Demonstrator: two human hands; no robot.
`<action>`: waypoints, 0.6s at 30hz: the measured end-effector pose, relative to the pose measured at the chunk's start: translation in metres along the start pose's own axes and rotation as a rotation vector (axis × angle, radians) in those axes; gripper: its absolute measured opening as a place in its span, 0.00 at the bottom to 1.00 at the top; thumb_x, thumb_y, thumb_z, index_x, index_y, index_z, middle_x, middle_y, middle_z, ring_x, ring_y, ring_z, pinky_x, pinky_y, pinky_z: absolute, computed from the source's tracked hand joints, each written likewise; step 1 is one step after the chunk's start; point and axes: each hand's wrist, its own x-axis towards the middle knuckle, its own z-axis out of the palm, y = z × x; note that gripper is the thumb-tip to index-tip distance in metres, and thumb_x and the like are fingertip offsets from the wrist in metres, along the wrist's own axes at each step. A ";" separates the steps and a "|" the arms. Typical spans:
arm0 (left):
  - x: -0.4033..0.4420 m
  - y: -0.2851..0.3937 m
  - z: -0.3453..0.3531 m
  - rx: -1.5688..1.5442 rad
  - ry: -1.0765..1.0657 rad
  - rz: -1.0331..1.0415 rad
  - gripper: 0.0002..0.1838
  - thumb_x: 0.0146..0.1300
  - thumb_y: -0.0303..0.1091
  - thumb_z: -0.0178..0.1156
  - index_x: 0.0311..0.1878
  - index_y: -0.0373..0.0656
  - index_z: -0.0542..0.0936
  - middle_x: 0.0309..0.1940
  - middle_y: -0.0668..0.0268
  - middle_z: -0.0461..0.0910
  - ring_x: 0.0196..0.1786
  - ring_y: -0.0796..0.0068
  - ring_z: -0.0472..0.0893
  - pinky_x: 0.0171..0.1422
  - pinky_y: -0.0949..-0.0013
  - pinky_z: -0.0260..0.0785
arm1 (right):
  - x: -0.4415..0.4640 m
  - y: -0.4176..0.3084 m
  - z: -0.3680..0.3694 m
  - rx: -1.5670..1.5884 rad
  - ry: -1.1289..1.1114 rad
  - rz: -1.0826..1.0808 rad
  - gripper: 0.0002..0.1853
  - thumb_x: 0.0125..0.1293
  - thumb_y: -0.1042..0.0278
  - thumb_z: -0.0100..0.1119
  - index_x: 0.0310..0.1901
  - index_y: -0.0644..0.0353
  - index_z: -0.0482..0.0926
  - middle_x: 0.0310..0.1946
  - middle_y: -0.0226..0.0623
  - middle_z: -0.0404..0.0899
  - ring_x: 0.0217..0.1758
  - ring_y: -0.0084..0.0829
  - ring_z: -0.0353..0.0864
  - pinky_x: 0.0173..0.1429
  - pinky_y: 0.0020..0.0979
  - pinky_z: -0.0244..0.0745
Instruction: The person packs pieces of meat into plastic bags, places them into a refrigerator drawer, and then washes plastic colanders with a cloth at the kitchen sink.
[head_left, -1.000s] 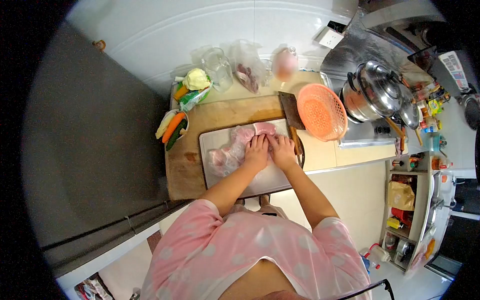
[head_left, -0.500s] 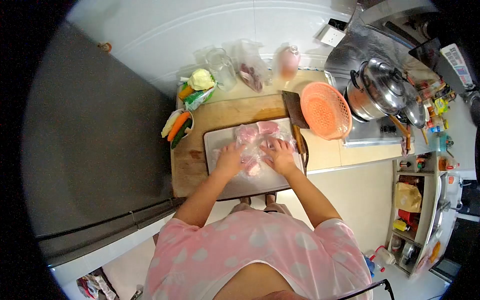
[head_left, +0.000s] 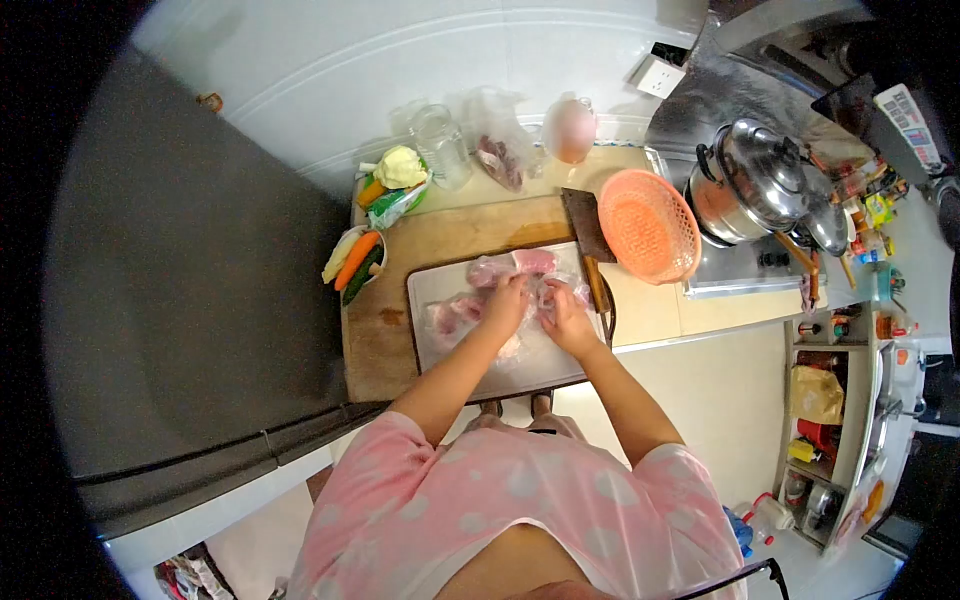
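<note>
Pink raw meat [head_left: 535,262] in clear plastic lies on a white cutting board [head_left: 465,375] with a dark rim. More meat [head_left: 455,315] shows through the plastic at the left of the board. My left hand [head_left: 507,305] pinches the clear plastic bag [head_left: 530,297] near its middle, fingertips pressed together. Close by on the right, my right hand [head_left: 568,322] has its fingers curled on the same plastic. A cleaver [head_left: 588,225] rests at the board's upper right, its wooden handle over the rim.
An orange plastic basket [head_left: 650,225] stands right of the cleaver, with a steel pot [head_left: 735,205] beyond it on the stove. Carrot [head_left: 357,262], cucumber and cauliflower [head_left: 400,167] sit at the left. Along the wall are a glass jar [head_left: 441,150] and bagged meat [head_left: 500,165].
Both hands have moved up the board and closer together, from spread fingers on the plastic to a pinch on it. Meat at the left is now more exposed to view.
</note>
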 end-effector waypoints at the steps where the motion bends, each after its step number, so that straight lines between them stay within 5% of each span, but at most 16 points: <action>1: 0.004 0.000 -0.003 0.012 -0.020 -0.059 0.17 0.57 0.28 0.56 0.50 0.35 0.73 0.50 0.46 0.72 0.49 0.47 0.74 0.54 0.56 0.67 | 0.000 -0.010 -0.010 0.012 -0.029 0.010 0.27 0.47 0.66 0.67 0.50 0.56 0.68 0.57 0.44 0.65 0.57 0.45 0.66 0.57 0.45 0.63; 6: 0.024 -0.008 0.002 0.087 -0.173 -0.200 0.14 0.56 0.29 0.57 0.46 0.38 0.76 0.47 0.47 0.74 0.48 0.50 0.75 0.52 0.57 0.68 | 0.010 -0.031 -0.023 -0.272 -0.128 -0.196 0.26 0.50 0.56 0.64 0.49 0.55 0.69 0.56 0.43 0.64 0.58 0.43 0.65 0.62 0.42 0.59; 9: 0.025 -0.014 0.003 0.020 -0.147 -0.256 0.14 0.56 0.31 0.58 0.46 0.41 0.76 0.46 0.47 0.75 0.47 0.51 0.76 0.51 0.56 0.68 | 0.015 -0.015 0.001 -0.388 -0.078 -0.180 0.18 0.54 0.59 0.59 0.45 0.55 0.72 0.49 0.40 0.71 0.54 0.40 0.69 0.60 0.42 0.61; 11: 0.021 0.001 -0.011 -0.088 -0.158 -0.376 0.15 0.55 0.31 0.58 0.47 0.42 0.76 0.46 0.47 0.76 0.47 0.51 0.76 0.52 0.56 0.68 | 0.023 0.001 0.017 -0.304 0.013 -0.027 0.15 0.53 0.66 0.57 0.43 0.56 0.72 0.41 0.41 0.75 0.47 0.41 0.74 0.50 0.42 0.67; 14: 0.010 0.016 -0.043 0.077 -0.245 -0.179 0.22 0.56 0.35 0.60 0.54 0.42 0.72 0.44 0.54 0.77 0.45 0.54 0.78 0.53 0.57 0.70 | 0.037 0.009 0.025 -0.305 0.046 0.131 0.14 0.50 0.73 0.54 0.41 0.57 0.73 0.32 0.43 0.78 0.37 0.44 0.78 0.41 0.42 0.72; 18: 0.009 0.020 -0.046 0.231 -0.358 0.125 0.34 0.46 0.38 0.68 0.56 0.36 0.68 0.57 0.54 0.67 0.60 0.53 0.67 0.62 0.59 0.62 | 0.051 0.013 0.033 -0.405 -0.061 0.349 0.09 0.54 0.72 0.52 0.39 0.58 0.72 0.29 0.44 0.79 0.31 0.46 0.80 0.36 0.44 0.74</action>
